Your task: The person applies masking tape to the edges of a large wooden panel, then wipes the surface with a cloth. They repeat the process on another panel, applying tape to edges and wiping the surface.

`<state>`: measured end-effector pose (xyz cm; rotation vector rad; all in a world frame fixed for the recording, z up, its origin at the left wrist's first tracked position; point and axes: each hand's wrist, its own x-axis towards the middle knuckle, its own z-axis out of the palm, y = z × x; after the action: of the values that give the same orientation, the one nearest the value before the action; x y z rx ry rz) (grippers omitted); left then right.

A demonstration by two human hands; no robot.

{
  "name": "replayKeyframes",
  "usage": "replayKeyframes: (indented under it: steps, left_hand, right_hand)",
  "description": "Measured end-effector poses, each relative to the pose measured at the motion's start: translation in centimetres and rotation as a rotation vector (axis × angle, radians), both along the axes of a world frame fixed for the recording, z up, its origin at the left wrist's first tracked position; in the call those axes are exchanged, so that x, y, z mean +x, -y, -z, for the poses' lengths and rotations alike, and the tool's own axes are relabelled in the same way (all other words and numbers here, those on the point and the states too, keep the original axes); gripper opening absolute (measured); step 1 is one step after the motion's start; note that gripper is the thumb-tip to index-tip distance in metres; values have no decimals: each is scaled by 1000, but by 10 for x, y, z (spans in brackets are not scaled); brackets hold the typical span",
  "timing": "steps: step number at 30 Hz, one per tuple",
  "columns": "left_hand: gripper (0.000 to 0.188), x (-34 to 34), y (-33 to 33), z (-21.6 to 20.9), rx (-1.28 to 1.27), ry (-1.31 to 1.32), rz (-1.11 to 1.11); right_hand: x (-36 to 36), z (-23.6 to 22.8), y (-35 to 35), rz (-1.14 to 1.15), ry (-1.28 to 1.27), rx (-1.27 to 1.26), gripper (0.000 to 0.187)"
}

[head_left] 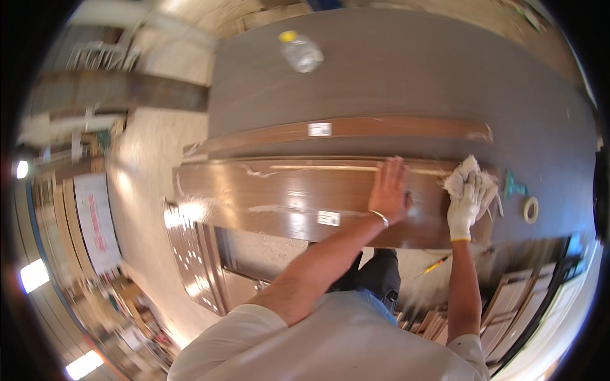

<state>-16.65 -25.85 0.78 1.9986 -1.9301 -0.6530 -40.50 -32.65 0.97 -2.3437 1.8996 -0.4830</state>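
Observation:
My bare left hand (391, 190), a bracelet at its wrist, lies flat on a brown panel (254, 190) that seems wrapped in shiny clear film. Its fingers point toward the panel's far edge. At the panel's right end my right hand (467, 203), in a white work glove, presses a crumpled whitish rag (467, 174) against the surface. The fingers partly cover the rag. A small white label (328, 218) sits near the panel's close edge. Beyond the panel, a narrow brown strip (394, 127) lies lengthwise, also with a white label.
A dark worktable (394, 70) carries a clear bottle (302, 54) with a yellow cap at the far left. To the right of my gloved hand are a green tool (515, 185) and a tape roll (530, 209). Stacked glossy panels (194, 267) stand below left.

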Motion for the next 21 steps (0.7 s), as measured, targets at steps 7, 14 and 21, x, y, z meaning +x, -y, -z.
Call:
replayKeyframes:
  steps: [7,14,21]
  left_hand:
    - [81,168,-107,-7,-194,-275,-360]
    - [70,454,-294,-3,-102,202,-1031]
    - [75,474,-310,9,-70,149,-936]
  right_hand:
    - [191,-5,-42,-497,-103,65,68]
    - [517,-13,-126,-889,60,123,76]
    - [783,26,-207,-1078,-1,-28,72]
